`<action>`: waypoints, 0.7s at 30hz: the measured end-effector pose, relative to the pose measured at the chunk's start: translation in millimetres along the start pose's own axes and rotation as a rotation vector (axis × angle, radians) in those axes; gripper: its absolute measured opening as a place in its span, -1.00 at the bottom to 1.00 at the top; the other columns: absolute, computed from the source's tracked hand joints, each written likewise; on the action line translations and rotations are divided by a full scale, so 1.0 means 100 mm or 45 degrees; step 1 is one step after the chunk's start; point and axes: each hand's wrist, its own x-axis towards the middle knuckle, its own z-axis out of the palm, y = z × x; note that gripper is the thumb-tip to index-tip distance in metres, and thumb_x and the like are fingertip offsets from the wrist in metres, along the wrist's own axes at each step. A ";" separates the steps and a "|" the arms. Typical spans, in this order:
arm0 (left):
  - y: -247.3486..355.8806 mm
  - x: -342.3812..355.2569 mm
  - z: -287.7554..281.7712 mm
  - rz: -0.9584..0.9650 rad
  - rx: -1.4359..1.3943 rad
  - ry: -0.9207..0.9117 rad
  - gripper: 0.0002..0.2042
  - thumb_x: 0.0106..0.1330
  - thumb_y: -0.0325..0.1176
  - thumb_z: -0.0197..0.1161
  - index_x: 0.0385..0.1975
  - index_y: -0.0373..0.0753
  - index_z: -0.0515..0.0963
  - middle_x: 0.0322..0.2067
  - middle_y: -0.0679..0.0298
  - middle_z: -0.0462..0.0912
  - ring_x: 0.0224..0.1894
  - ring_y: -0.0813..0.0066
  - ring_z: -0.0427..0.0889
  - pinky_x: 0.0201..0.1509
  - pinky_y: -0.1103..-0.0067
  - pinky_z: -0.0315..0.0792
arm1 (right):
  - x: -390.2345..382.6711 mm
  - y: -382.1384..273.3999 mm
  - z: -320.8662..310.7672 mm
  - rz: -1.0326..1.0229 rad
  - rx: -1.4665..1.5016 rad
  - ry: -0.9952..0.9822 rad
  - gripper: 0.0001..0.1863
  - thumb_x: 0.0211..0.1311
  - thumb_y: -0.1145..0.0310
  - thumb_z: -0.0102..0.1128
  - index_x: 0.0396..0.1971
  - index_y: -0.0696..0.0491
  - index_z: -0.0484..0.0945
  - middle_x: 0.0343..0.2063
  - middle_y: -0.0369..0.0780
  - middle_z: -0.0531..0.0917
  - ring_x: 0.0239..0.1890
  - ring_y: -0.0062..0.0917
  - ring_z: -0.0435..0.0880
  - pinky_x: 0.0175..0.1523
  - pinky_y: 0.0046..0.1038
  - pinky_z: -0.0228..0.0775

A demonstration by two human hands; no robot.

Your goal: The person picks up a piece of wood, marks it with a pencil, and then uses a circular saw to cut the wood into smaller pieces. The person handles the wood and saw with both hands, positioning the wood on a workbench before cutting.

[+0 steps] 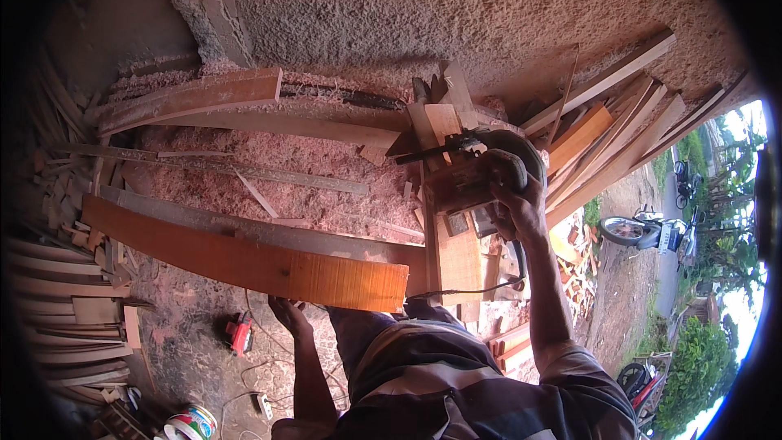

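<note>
My right hand (pixel 513 204) grips the black handle of a corded power planer (pixel 464 183), which sits over a light wooden bench piece (pixel 456 257) in front of me. Its black cord loops down beside my forearm. To the left stretches a long, curved orange-brown wooden board (pixel 252 257), its near end by my lap. At this board's lower edge is my left hand (pixel 291 315), its fingers closed there and partly hidden behind the wood. A greyer curved plank (pixel 342 238) lies just behind the board.
Pink shavings (pixel 212 183) cover the ground by a rough wall (pixel 350 8). Curved pieces (pixel 73 310) are stacked at left; more planks (pixel 611 143) lean at right. A red power tool (pixel 239 334), cables and a white bucket (pixel 191 424) are lower left. Motorcycles (pixel 648 232) stand outside.
</note>
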 end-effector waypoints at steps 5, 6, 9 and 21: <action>-0.08 -0.34 0.19 -0.067 -0.135 -0.010 -0.27 0.38 0.30 0.03 0.39 -0.10 0.24 0.26 0.16 0.37 0.09 0.13 0.55 -0.01 0.21 0.59 | 0.15 0.20 -0.03 0.103 0.140 -0.005 -0.73 0.16 0.44 0.42 -0.15 0.14 0.62 -0.55 -0.35 0.61 -0.60 -0.72 0.52 -0.50 -0.60 0.33; -0.07 -0.36 0.21 -0.085 -0.147 -0.002 -0.27 0.38 0.29 0.03 0.38 -0.09 0.24 0.26 0.16 0.37 0.09 0.14 0.55 -0.02 0.22 0.59 | 0.16 0.25 -0.04 0.127 0.148 0.022 -0.73 0.16 0.44 0.42 -0.14 0.13 0.63 -0.52 -0.35 0.62 -0.58 -0.72 0.53 -0.47 -0.60 0.35; -0.01 -0.37 0.25 -0.133 -0.176 0.019 -0.29 0.38 0.27 0.04 0.38 -0.08 0.25 0.25 0.18 0.38 0.10 0.14 0.54 -0.02 0.22 0.58 | 0.20 0.39 -0.10 0.162 0.198 0.050 -0.72 0.16 0.45 0.41 -0.12 0.13 0.63 -0.46 -0.36 0.65 -0.51 -0.72 0.55 -0.38 -0.59 0.39; 0.03 -0.22 0.32 -0.274 -0.408 0.127 -0.34 0.41 0.26 0.00 0.40 0.02 0.24 0.32 0.23 0.38 0.29 0.20 0.44 0.19 0.16 0.42 | 0.19 0.60 -0.29 0.220 0.425 -0.138 -0.72 0.25 0.27 0.43 -0.15 0.05 0.56 -0.47 -0.39 0.59 -0.51 -0.71 0.54 -0.41 -0.58 0.39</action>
